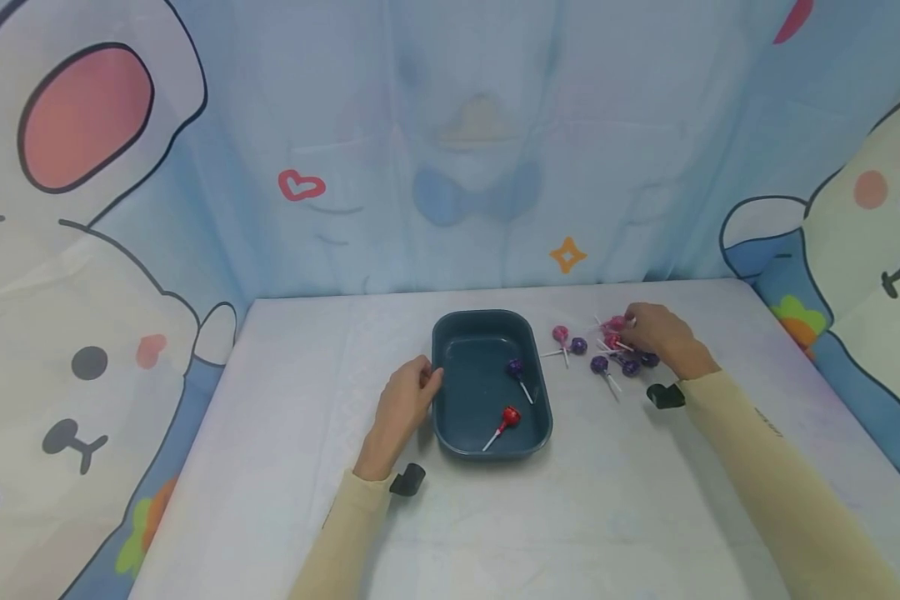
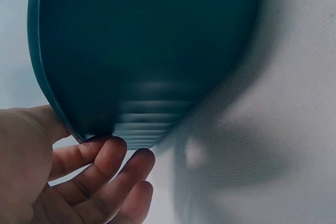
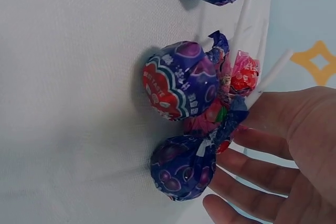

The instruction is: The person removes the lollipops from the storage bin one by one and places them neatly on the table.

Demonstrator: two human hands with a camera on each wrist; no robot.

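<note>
A dark teal tray (image 1: pixel 457 421) stands on the white table, a purple-wrapped lollipop (image 1: pixel 515 367) and a red one (image 1: pixel 510 416) lying inside. My left hand (image 1: pixel 405 400) pinches the tray's left rim, thumb and index finger on either side of it in the left wrist view. My right hand (image 1: pixel 663 333) reaches into a pile of lollipops right of the tray. Its thumb and fingers are at a pink lollipop (image 1: pixel 617 322), partly hidden behind two purple lollipops (image 3: pixel 181 80) in the right wrist view. Whether they pinch it is hidden.
Between tray and pile lie a pink lollipop (image 1: pixel 561 334) and a purple one (image 1: pixel 579 346). Another purple lollipop (image 1: pixel 599 365) lies at the pile's front, its stick toward me. A light blue patterned curtain (image 1: pixel 465 100) hangs behind the table (image 1: pixel 307 375).
</note>
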